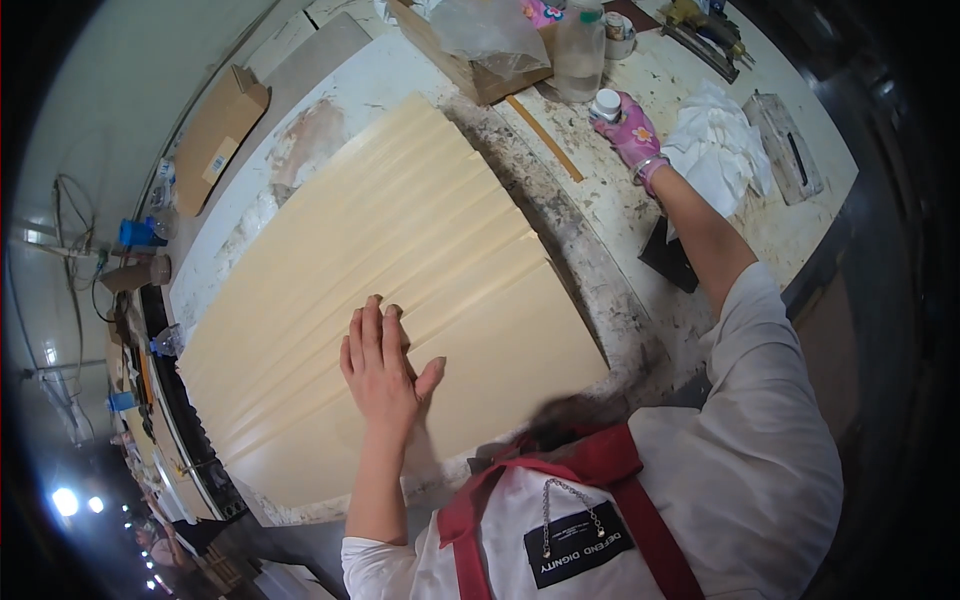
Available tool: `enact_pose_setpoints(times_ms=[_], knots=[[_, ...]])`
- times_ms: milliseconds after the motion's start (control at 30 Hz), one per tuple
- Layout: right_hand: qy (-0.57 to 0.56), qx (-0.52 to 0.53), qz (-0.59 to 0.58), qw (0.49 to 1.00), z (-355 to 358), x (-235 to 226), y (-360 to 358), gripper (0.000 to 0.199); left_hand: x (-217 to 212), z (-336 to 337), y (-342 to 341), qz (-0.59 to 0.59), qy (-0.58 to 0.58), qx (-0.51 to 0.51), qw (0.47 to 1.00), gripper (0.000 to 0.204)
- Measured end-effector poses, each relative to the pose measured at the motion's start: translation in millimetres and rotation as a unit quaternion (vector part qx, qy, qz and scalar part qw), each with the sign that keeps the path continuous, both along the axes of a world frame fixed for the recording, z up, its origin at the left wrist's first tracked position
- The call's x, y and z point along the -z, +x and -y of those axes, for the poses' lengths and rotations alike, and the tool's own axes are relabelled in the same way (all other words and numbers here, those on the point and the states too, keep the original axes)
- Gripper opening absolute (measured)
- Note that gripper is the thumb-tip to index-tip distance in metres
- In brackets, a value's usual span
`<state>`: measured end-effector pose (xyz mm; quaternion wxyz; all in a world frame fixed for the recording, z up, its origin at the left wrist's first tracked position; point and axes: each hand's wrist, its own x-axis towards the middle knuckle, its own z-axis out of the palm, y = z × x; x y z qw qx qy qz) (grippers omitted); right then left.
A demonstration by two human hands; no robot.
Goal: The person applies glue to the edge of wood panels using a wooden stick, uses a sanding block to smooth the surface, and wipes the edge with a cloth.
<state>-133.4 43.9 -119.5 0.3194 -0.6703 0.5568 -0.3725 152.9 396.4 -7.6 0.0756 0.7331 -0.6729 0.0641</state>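
Note:
A large beige panel (480, 330) with fan-like ridges lies across the worktable. My bare left hand (382, 365) rests on its near part, fingers stretched out and thumb apart, holding nothing. At the far right, my right hand (634, 136) wears a pink flowered glove. Its fingers are closed around a small bottle with a white cap (606, 102); the glove hides most of the body, and I cannot tell whether it touches the table. Beside the glove lies a crumpled white cloth or paper (715, 145).
At the back stand an open cardboard box (480, 75) with plastic in it and a clear bottle (578, 55). A thin wooden strip (545, 138), a nail gun (705, 35), a grey block-like tool (783, 148) and a black object (668, 255) lie on the right.

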Motion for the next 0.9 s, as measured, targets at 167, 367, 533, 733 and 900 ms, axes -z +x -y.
enact_pose_setpoints(times_ms=[167, 367, 533, 733, 900], knots=[[0.02, 0.036, -0.074, 0.996, -20.4, -24.7, -16.9, 0.059, 3.6, -0.9, 0.8, 0.03, -0.035, 0.005, 0.999, 0.069], [-0.284, 0.117, -0.205, 0.929, -50.0, -75.0, -131.3, 0.06, 5.2, -0.9, -0.1, 0.04, -0.061, 0.006, 0.997, 0.067], [-0.158, 0.229, -0.392, 0.877, -57.0, -23.4, -185.5, 0.067, 6.2, -2.3, -1.2, 0.048, -0.069, 0.009, 0.996, 0.066], [0.013, 0.189, -0.338, 0.922, -44.7, -0.4, -205.4, 0.058, 1.9, -3.1, -3.7, 0.042, -0.058, 0.005, 0.997, 0.066], [-0.153, 0.183, -0.215, 0.947, -62.8, -62.9, -209.8, 0.054, 1.8, -5.7, -4.8, 0.019, -0.049, -0.005, 0.999, 0.067]])
